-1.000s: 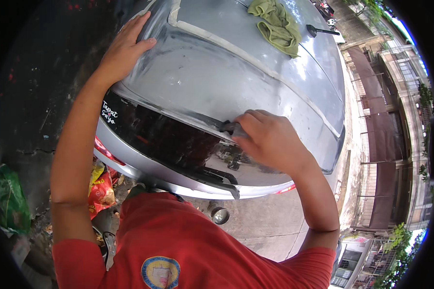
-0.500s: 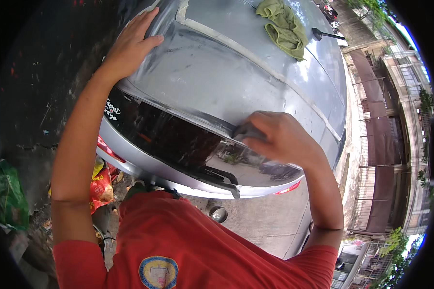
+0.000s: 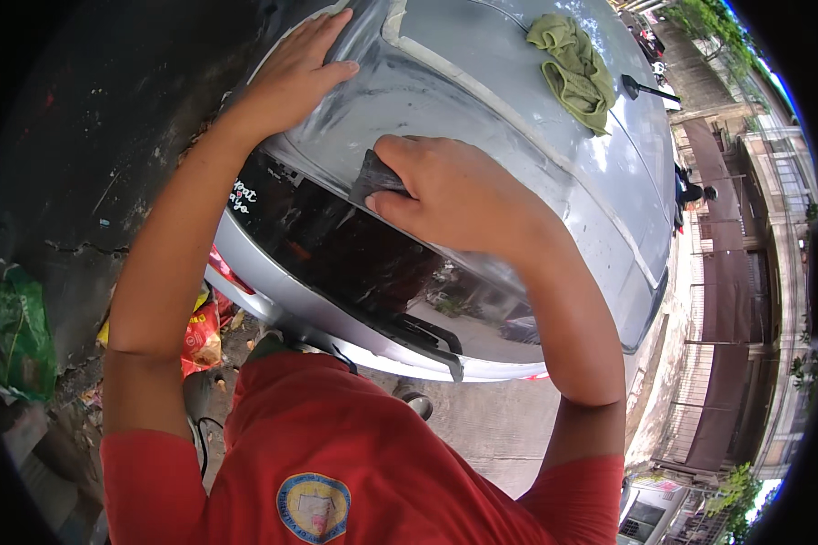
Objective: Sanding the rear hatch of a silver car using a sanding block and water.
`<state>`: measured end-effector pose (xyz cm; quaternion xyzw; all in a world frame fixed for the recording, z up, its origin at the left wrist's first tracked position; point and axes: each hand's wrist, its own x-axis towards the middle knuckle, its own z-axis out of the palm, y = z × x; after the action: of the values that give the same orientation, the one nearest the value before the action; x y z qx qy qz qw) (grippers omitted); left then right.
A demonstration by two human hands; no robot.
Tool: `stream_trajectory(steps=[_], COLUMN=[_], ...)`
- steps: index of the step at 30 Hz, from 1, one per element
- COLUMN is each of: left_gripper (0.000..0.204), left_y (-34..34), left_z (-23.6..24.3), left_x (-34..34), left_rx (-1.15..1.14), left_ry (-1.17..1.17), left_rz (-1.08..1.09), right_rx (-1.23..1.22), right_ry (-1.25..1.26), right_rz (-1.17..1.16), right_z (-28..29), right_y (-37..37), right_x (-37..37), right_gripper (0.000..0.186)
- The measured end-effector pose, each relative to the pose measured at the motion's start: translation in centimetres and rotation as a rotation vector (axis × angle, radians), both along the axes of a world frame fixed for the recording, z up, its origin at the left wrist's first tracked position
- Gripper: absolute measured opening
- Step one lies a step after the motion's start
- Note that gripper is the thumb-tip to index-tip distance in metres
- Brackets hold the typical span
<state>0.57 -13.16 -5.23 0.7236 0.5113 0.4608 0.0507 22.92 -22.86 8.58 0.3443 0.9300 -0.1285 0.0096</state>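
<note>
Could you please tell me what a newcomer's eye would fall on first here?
Probably the right hand in the centre, gripping a dark pad against the silver car just above its dark rear window, with the left hand resting open farther left. The bright red shirt fills the lower middle, and a crumpled green cloth lies on the roof at upper right, beyond a pale strip.

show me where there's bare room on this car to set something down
Bare grey metal roof shows between the pale tape strip and the crumpled green cloth, and between that strip and the right hand. Crowded: along the black glass rear window, where this hand holds a dark grey pad, and beneath the left hand.
</note>
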Motion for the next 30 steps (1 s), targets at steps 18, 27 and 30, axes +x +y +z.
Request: stream_trajectory(steps=[18,27,30], left_gripper=[0.074,0.075,0.075], left_y=[-1.4,-1.1,-1.2], left_z=[0.9,0.2,0.7], left_x=[0.7,0.3,0.7], left_rx=[-0.032,-0.052,-0.062], left_ry=[0.014,0.009,0.000], left_rz=[0.065,0.080,0.043], right_rx=[-0.079,-0.046,-0.003], right_ry=[-0.110,-0.211,-0.186], right_rz=[-0.021,-0.015,-0.066], right_z=[0.9,1.6,1.3], right_y=[1.4,1.3,2.0], right_x=[-2.1,-2.9,-6.4], right_gripper=[0.039,0.034,0.034])
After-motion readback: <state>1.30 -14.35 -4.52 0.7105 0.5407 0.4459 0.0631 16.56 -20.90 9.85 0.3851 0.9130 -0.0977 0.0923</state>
